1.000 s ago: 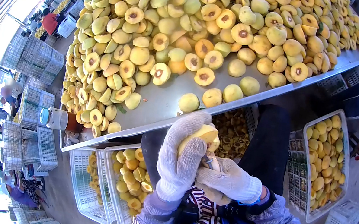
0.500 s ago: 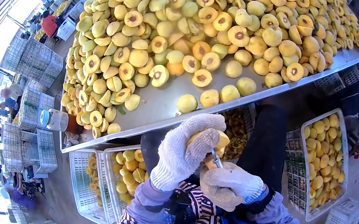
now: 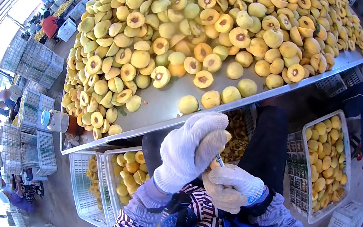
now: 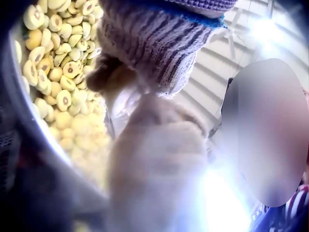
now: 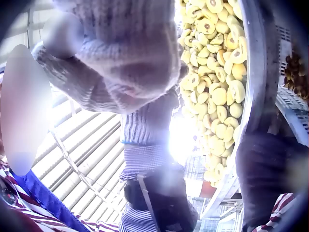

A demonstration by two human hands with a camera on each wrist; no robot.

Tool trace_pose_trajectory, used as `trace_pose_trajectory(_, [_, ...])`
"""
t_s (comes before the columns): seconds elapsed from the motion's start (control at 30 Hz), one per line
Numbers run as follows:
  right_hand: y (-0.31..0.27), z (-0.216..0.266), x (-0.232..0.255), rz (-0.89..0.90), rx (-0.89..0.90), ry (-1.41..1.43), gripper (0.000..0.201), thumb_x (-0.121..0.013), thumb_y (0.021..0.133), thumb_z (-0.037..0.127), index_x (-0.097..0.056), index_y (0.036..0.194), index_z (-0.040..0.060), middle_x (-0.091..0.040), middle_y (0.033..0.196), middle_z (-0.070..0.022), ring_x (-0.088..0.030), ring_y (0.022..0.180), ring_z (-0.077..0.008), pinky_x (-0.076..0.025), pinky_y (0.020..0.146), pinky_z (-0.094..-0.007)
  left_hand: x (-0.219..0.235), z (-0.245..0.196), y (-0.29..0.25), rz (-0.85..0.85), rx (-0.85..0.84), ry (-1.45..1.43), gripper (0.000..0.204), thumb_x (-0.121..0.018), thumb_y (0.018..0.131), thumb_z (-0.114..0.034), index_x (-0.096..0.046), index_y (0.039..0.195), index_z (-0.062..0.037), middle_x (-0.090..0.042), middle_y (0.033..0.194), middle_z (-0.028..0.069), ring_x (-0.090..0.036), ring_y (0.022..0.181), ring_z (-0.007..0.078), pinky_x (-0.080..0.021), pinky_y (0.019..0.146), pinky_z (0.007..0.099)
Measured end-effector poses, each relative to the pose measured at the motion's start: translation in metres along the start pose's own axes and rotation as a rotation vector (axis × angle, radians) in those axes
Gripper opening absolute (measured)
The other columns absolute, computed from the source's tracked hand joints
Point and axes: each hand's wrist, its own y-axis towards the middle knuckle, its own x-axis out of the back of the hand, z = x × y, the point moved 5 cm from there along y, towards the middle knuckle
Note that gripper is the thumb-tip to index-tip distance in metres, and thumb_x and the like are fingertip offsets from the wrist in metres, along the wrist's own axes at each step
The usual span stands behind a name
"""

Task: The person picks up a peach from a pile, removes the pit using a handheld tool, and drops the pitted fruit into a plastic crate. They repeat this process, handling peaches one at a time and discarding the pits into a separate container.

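Note:
In the head view, my left hand [image 3: 190, 146], in a white knit glove, grips a yellow peach half. Only a sliver of the peach half [image 3: 227, 136] shows past the fingers. My right hand [image 3: 235, 187], gloved too, holds a small hand tool [image 3: 219, 160] with a thin metal shaft that points up at the fruit. The tool's working end is hidden behind the left fingers. Both hands are close together over my lap, just off the near edge of the metal table [image 3: 157, 115]. In the left wrist view the left glove [image 4: 154, 164] is a blur.
Halved peaches [image 3: 155, 38] are heaped across the table. Below its edge stands a crate of brown pits or scraps [image 3: 237, 136]. Crates of peach halves stand at left [image 3: 127, 171] and right [image 3: 326, 160]. A blue-lidded jar [image 3: 54, 120] is at the table's left corner.
Both hands have shifted slightly right. My left hand has turned, so its back now covers most of the peach half and the tool, which showed more plainly earlier.

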Motion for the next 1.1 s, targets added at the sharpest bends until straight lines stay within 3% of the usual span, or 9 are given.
trace_pose_trajectory(0.03, [0.001, 0.000, -0.003, 0.050, 0.017, 0.020, 0.037, -0.042, 0.105, 0.027, -0.051, 0.077, 0.0043, -0.044, 0.046, 0.0012, -0.038, 0.031, -0.0102, -0.032, 0.030, -0.0264, 0.001, -0.005, -0.003, -0.093, -0.232, 0.103, 0.028, -0.073, 0.087, -0.018, -0.067, 0.111, -0.0058, -0.070, 0.107, 0.0134, -0.071, 0.094, 0.0259, -0.056, 0.079, 0.0336])
trace_pose_trajectory(0.13, [0.001, -0.007, -0.007, 0.174, 0.100, 0.100, 0.036, -0.042, 0.105, 0.027, -0.050, 0.078, 0.0055, -0.044, 0.046, 0.0012, -0.037, 0.030, -0.0109, -0.032, 0.030, -0.0276, -0.004, 0.012, -0.008, -0.044, -0.117, -0.145, 0.032, -0.073, 0.086, -0.018, -0.066, 0.113, -0.0030, -0.069, 0.111, 0.0160, -0.070, 0.098, 0.0291, -0.056, 0.081, 0.0363])
trace_pose_trajectory(0.27, [-0.004, -0.007, -0.014, 0.028, 0.032, -0.038, 0.031, -0.044, 0.103, 0.028, -0.052, 0.082, 0.0064, -0.046, 0.048, 0.0010, -0.039, 0.031, -0.0114, -0.035, 0.031, -0.0271, 0.005, 0.000, -0.016, -0.202, -0.401, -0.178, 0.031, -0.063, 0.095, -0.020, -0.064, 0.117, 0.0013, -0.066, 0.113, 0.0214, -0.068, 0.098, 0.0342, -0.056, 0.082, 0.0393])
trace_pose_trajectory(0.4, [-0.003, -0.009, -0.012, 0.201, 0.045, 0.064, 0.024, -0.052, 0.099, 0.028, -0.055, 0.089, 0.0058, -0.052, 0.056, 0.0006, -0.047, 0.039, -0.0105, -0.038, 0.036, -0.0246, -0.010, 0.005, -0.018, 0.017, 0.280, -0.637, 0.048, -0.047, 0.103, -0.042, -0.062, 0.118, 0.0006, -0.067, 0.110, 0.0153, -0.069, 0.089, 0.0222, -0.057, 0.072, 0.0305])
trace_pose_trajectory(0.5, [-0.003, -0.009, -0.011, -0.070, -0.140, -0.152, 0.022, -0.057, 0.097, 0.026, -0.054, 0.085, 0.0084, -0.051, 0.059, 0.0012, -0.049, 0.041, -0.0099, -0.038, 0.037, -0.0239, -0.023, -0.004, -0.022, -0.087, 0.757, -1.202, 0.055, -0.044, 0.101, -0.052, -0.061, 0.114, -0.0018, -0.067, 0.105, 0.0133, -0.069, 0.084, 0.0193, -0.055, 0.064, 0.0258])
trace_pose_trajectory(0.83, [-0.016, 0.015, -0.012, -0.375, -0.159, -0.520, 0.022, -0.064, 0.092, 0.024, -0.056, 0.082, 0.0072, -0.050, 0.055, -0.0010, -0.043, 0.039, -0.0084, -0.029, 0.035, -0.0224, 0.070, 0.087, -0.100, -0.641, 0.515, -0.391, 0.035, -0.048, 0.104, -0.032, -0.062, 0.117, -0.0019, -0.066, 0.108, 0.0062, -0.064, 0.095, 0.0178, -0.052, 0.083, 0.0296])
trace_pose_trajectory(0.9, [-0.021, 0.027, -0.005, -0.486, -0.160, -0.621, 0.027, -0.064, 0.092, 0.031, -0.055, 0.081, 0.0082, -0.049, 0.056, 0.0013, -0.042, 0.039, -0.0062, -0.029, 0.035, -0.0212, 0.107, 0.149, -0.149, -0.375, 0.743, 0.229, 0.024, -0.063, 0.096, -0.026, -0.070, 0.104, -0.0043, -0.068, 0.110, 0.0087, -0.064, 0.102, 0.0228, -0.051, 0.088, 0.0343])
trace_pose_trajectory(0.97, [-0.018, 0.031, 0.005, -0.510, -0.130, -0.622, 0.027, -0.063, 0.093, 0.033, -0.057, 0.084, 0.0088, -0.050, 0.057, 0.0013, -0.042, 0.040, -0.0053, -0.029, 0.036, -0.0203, 0.097, 0.123, -0.136, -0.096, 0.231, 1.012, 0.017, -0.071, 0.087, -0.020, -0.073, 0.099, -0.0075, -0.068, 0.111, 0.0108, -0.063, 0.106, 0.0289, -0.049, 0.093, 0.0386])
trace_pose_trajectory(1.1, [-0.010, 0.038, 0.008, -0.571, -0.151, -0.717, 0.027, -0.064, 0.093, 0.036, -0.058, 0.099, 0.0107, -0.053, 0.061, 0.0016, -0.043, 0.043, -0.0041, -0.030, 0.037, -0.0192, 0.037, 0.121, -0.037, -0.136, 0.373, 0.329, 0.023, -0.070, 0.085, -0.022, -0.071, 0.105, -0.0099, -0.067, 0.114, 0.0114, -0.064, 0.107, 0.0309, -0.049, 0.093, 0.0366])
